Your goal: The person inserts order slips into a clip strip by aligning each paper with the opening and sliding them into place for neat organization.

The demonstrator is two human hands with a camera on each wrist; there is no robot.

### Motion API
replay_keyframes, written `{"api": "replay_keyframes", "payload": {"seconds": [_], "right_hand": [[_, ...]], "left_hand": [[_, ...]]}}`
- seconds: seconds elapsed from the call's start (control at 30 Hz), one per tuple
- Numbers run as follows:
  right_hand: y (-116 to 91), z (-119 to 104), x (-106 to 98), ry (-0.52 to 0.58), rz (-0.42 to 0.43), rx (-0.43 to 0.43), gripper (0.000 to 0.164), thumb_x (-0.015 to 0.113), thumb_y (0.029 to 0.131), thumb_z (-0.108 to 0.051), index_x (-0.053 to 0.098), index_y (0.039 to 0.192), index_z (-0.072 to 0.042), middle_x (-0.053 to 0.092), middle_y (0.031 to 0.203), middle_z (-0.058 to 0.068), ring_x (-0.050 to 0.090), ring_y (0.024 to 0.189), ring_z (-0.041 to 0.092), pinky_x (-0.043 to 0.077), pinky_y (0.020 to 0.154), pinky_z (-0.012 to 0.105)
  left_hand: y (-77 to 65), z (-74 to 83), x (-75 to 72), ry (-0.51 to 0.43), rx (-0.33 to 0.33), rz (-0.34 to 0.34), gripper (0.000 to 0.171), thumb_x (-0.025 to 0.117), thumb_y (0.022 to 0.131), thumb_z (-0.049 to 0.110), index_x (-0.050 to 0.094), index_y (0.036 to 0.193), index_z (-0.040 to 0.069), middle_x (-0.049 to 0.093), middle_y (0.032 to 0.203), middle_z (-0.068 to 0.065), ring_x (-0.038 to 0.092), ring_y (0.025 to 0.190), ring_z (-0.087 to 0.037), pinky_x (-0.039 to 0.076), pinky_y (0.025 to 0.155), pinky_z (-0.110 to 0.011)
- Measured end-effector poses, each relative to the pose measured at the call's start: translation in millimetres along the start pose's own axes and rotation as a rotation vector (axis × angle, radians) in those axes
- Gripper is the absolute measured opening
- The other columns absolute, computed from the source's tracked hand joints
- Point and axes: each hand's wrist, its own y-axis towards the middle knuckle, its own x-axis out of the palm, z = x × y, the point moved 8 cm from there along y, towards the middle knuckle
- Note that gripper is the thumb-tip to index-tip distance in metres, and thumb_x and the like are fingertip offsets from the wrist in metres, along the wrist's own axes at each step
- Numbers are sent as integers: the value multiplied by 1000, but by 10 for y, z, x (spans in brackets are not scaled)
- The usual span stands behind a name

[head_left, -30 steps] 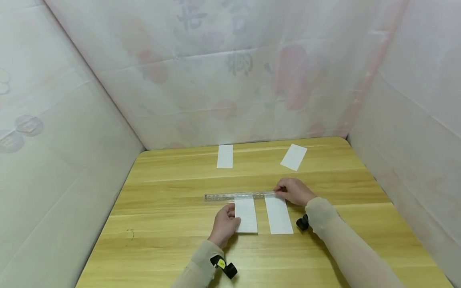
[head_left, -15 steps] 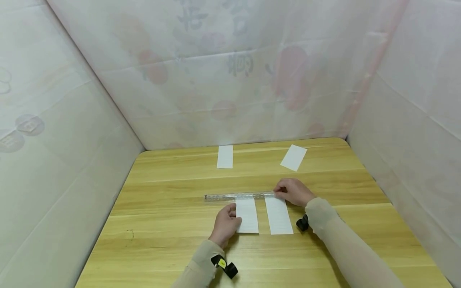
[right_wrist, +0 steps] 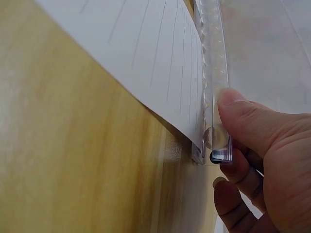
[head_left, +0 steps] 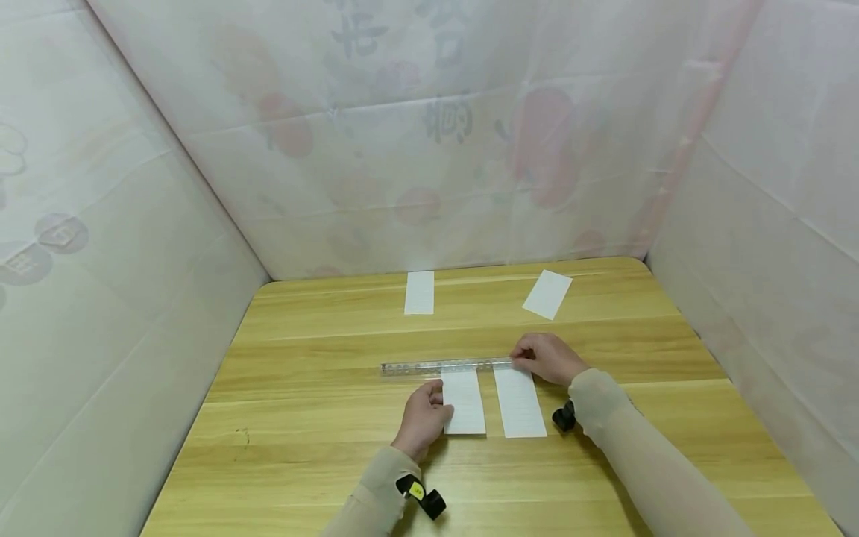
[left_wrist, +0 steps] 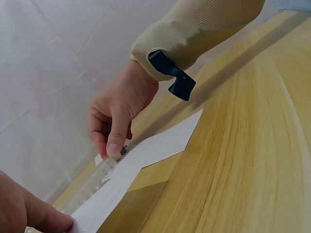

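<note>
A long clear plastic strip (head_left: 409, 368) with round shapes along it lies crosswise on the table. My right hand (head_left: 550, 358) pinches its right end between thumb and fingers; the right wrist view shows the thumb on the strip's (right_wrist: 212, 58) face. Two lined white paper sheets have their far edges at the strip: the left sheet (head_left: 463, 403) and the right sheet (head_left: 520, 403), with a narrow gap between them. My left hand (head_left: 421, 419) pinches the left sheet's left edge, thumb on top. In the left wrist view, the sheets rise off the wood near the strip.
At the back of the wooden table (head_left: 302, 418) lie two more white sheets: one straight (head_left: 419, 292) near the wall, one turned askew (head_left: 547, 294) on the right. Printed fabric walls (head_left: 429, 149) enclose the table on three sides.
The left hand and the left sheet have slid slightly to the right along the strip, narrowing the gap to the right sheet. The right hand and the strip have stayed in place.
</note>
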Motion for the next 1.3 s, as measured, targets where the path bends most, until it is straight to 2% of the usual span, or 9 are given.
{"api": "replay_keyframes", "payload": {"seconds": [0.27,0.5,0.73,1.07,1.3], "right_hand": [[9,-10,13,-3,6,-6,7,75,85,-23,72,89,-27,66,90,-13,59,82,8,50,73,33],[14,-10,20,-5,7,-8,7,75,85,-23,72,89,-27,66,91,-12,60,82,8,50,73,33],[14,-14,10,-14,8,-15,7,75,86,-23,72,89,-28,66,90,-13,60,83,8,50,74,34],[4,-10,-3,-15,2,-27,6,74,86,-24,73,91,-27,65,92,-14,60,85,9,50,75,34],[16,-10,11,-13,-3,-20,5,74,86,-25,73,90,-26,65,91,-14,60,85,9,50,75,34]], "left_hand": [[10,-5,10,-4,-6,-8,55,58,89,-6,39,141,-6,61,100,-13,55,72,-15,43,55,-26],[20,-3,20,-1,-1,-7,55,59,88,-7,40,140,-7,60,100,-12,54,74,-15,46,62,-27],[30,-6,55,-5,-12,-20,55,59,89,-6,41,141,-4,61,101,-11,51,69,-14,41,53,-25],[57,-9,76,13,-9,-34,55,59,90,-5,40,141,-4,61,101,-9,54,70,-14,40,51,-25],[52,-7,101,-10,-1,-44,55,58,90,-6,39,142,-5,59,102,-10,43,61,-11,35,48,-24]]}}
